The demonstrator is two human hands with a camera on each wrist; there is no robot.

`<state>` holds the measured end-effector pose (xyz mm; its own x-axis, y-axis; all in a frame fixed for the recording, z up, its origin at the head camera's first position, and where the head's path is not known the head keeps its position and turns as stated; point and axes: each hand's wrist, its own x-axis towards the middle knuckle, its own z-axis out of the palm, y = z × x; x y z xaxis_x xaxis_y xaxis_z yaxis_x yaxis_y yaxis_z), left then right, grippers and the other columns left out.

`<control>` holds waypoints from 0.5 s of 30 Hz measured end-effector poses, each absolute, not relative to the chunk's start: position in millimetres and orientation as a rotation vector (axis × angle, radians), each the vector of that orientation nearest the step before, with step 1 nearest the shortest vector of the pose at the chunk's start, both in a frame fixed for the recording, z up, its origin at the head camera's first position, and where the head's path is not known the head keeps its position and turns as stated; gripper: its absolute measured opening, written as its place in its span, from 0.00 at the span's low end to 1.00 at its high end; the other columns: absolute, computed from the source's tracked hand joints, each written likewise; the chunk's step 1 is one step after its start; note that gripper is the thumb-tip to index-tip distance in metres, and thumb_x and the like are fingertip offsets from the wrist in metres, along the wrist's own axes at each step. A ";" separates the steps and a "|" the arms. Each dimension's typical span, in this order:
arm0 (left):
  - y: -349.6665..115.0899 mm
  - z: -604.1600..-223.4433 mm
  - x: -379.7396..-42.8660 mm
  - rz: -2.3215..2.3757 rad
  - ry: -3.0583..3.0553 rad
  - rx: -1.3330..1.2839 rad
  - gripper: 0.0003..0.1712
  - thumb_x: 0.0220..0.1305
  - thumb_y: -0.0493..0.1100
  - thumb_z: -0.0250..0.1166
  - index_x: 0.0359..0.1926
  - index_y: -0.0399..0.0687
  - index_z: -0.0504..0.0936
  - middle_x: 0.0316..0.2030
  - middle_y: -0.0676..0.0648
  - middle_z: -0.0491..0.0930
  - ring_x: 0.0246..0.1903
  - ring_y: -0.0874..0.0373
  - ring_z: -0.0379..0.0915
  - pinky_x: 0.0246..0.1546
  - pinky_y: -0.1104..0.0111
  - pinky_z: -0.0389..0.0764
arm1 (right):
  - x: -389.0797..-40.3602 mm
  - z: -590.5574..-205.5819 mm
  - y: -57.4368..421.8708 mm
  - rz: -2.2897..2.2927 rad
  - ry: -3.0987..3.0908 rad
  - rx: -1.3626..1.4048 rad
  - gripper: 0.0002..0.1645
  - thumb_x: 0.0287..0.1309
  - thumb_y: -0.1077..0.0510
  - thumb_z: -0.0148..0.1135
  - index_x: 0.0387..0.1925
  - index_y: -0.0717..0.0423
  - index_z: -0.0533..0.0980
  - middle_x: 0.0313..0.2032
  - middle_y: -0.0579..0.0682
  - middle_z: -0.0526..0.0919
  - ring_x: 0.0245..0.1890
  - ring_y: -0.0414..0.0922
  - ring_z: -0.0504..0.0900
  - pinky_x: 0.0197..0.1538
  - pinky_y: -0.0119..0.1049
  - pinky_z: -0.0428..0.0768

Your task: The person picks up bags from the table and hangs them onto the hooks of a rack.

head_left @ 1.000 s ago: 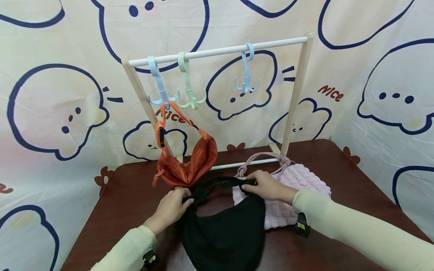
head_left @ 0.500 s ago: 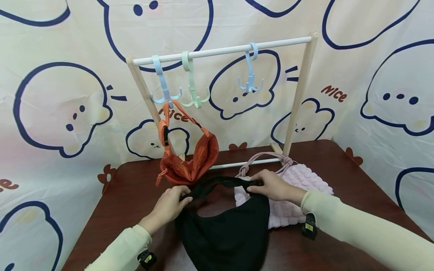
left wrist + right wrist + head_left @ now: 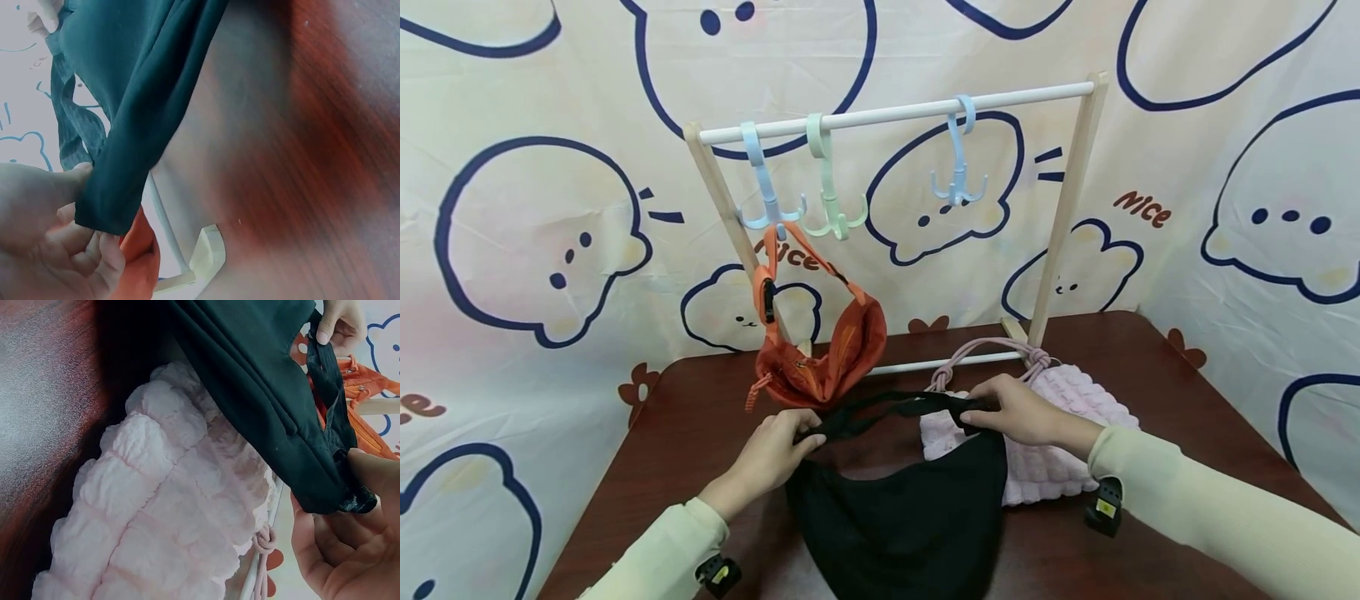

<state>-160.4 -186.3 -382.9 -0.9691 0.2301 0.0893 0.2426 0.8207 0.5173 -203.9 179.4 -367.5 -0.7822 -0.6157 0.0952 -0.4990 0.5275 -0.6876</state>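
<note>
A black cloth shoulder bag hangs between my two hands above the table, its strap running across the top. My left hand pinches the bag's upper left corner where the strap starts. At the upper right corner my right hand grips the other strap end. In the left wrist view the thumb and fingers of the left hand fold over the black cloth. The right wrist view has the right hand's thumb and fingers round the other corner.
A pink quilted bag with knotted cord handles lies behind the right hand. An orange waist bag hangs from the left blue hook on the rack. A green hook and another blue hook hang on the bar.
My right hand has moved a little to the right and my left slightly left, spreading the black bag's top wider. The scene has also shifted slightly right in the head view.
</note>
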 end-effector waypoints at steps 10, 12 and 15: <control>-187.9 -376.5 -159.8 -0.928 -2.982 -0.474 0.02 0.69 0.41 0.66 0.39 0.48 0.84 0.31 0.54 0.86 0.31 0.66 0.77 0.34 0.68 0.76 | -200.4 -369.3 188.3 -1.175 2.510 -0.966 0.12 0.71 0.57 0.59 0.45 0.61 0.83 0.36 0.49 0.88 0.32 0.32 0.79 0.38 0.29 0.77; -188.6 -375.5 -160.0 -0.959 -2.986 -0.504 0.02 0.70 0.41 0.65 0.39 0.49 0.83 0.31 0.55 0.85 0.31 0.66 0.78 0.34 0.69 0.77 | -199.3 -369.5 189.8 -1.186 2.497 -0.958 0.11 0.71 0.58 0.59 0.45 0.61 0.83 0.36 0.49 0.88 0.33 0.33 0.79 0.38 0.29 0.77; -189.7 -374.6 -160.6 -1.016 -2.995 -0.543 0.04 0.71 0.42 0.64 0.38 0.50 0.83 0.30 0.53 0.85 0.31 0.66 0.78 0.34 0.70 0.77 | -198.0 -370.0 192.4 -1.207 2.477 -0.948 0.11 0.72 0.57 0.58 0.44 0.61 0.83 0.35 0.49 0.87 0.32 0.33 0.79 0.38 0.29 0.78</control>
<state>-160.6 -189.7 -374.6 -0.9404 0.3371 0.0440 0.2943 0.7423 0.6019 -198.0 192.4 -370.0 -0.7653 -0.6394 0.0742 -0.4523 0.4522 -0.7687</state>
